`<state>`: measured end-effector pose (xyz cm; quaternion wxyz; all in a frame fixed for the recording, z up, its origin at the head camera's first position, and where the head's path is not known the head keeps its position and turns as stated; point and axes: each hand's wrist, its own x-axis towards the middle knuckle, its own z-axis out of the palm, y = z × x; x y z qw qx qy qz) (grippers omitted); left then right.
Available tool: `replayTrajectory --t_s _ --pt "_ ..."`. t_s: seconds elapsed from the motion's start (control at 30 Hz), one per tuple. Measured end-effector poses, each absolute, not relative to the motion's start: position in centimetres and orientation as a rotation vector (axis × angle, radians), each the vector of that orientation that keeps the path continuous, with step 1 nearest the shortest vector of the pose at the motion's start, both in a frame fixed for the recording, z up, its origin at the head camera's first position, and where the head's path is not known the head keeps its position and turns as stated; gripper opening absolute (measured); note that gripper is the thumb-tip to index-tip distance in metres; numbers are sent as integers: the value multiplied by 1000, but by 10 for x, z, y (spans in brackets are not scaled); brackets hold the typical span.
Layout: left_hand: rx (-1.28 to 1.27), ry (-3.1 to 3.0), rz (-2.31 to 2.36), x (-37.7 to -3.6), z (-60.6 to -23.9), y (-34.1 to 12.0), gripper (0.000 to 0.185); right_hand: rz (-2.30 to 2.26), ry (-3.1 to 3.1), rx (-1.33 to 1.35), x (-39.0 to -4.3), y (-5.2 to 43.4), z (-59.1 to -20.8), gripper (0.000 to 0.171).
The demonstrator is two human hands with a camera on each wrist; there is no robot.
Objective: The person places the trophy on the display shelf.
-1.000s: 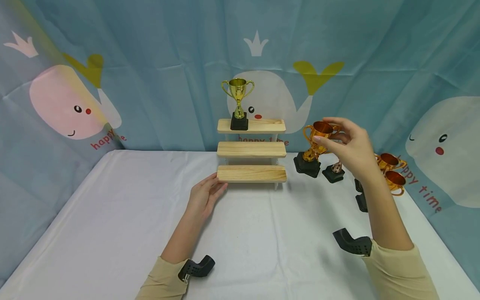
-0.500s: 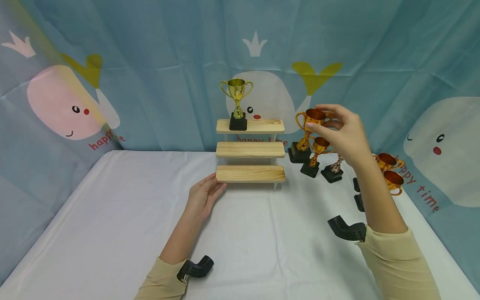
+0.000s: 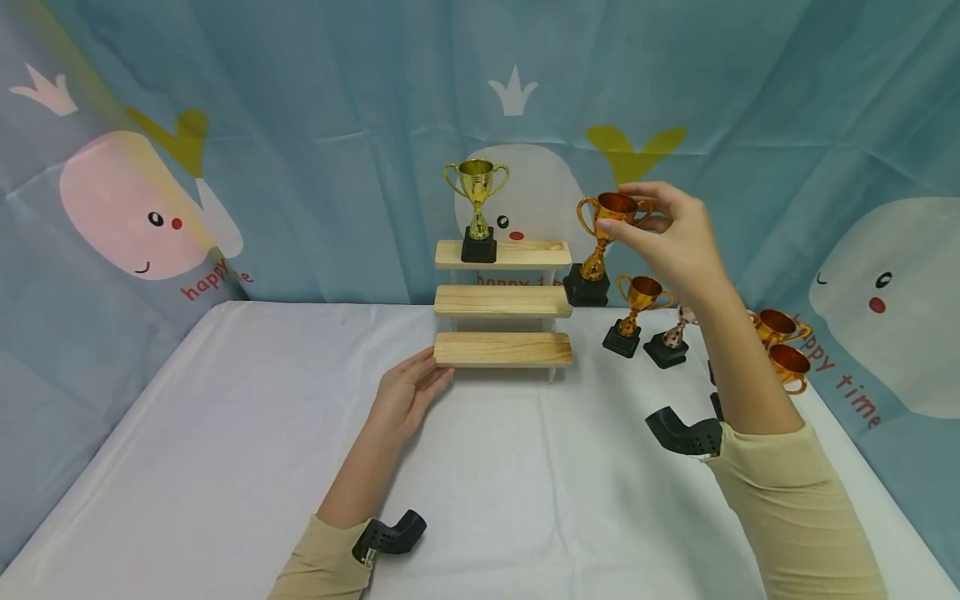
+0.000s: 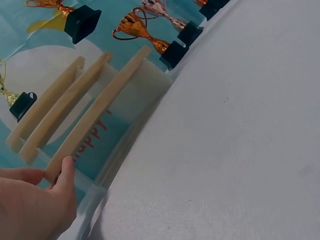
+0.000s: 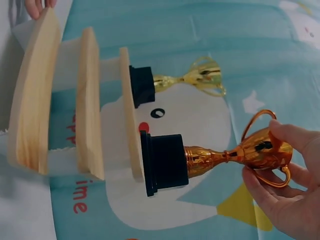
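**Copper trophy held beside a three-step wooden stand**

We look at a white-clothed table (image 3: 225,433) backed by a blue curtain (image 3: 315,100) printed with cartoon whales and small crowns. On the curtain we can read "happy time" in red letters, partly hidden by the stand and the arm.

From the head view, a three-step wooden stand (image 3: 502,300) sits at the back of the table, with a gold trophy (image 3: 477,208) on the left of its top step. The right hand (image 3: 671,237) pinches the cup of a copper trophy (image 3: 600,246) between thumb and fingers, holding it in the air just right of the top step. The left hand (image 3: 408,392) rests with relaxed, straight fingers against the left end of the bottom step. More small trophies (image 3: 645,321) stand on the table to the right.

The right wrist view adds what the head view hides: the black base of the copper trophy (image 5: 165,162) lies right at the top step's surface, beside the gold trophy's base.

The left wrist view shows the thumb (image 4: 65,172) touching the bottom step's end.
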<state>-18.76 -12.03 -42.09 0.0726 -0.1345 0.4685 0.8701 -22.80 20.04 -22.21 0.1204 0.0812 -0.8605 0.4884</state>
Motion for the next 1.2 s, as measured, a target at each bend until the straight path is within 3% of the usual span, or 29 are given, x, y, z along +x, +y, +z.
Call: replayTrajectory --t_s 1.2 --pt "-367 1368 2613 -185 -417 -121 51 1466 -2423 309 -280 158 -215 55"
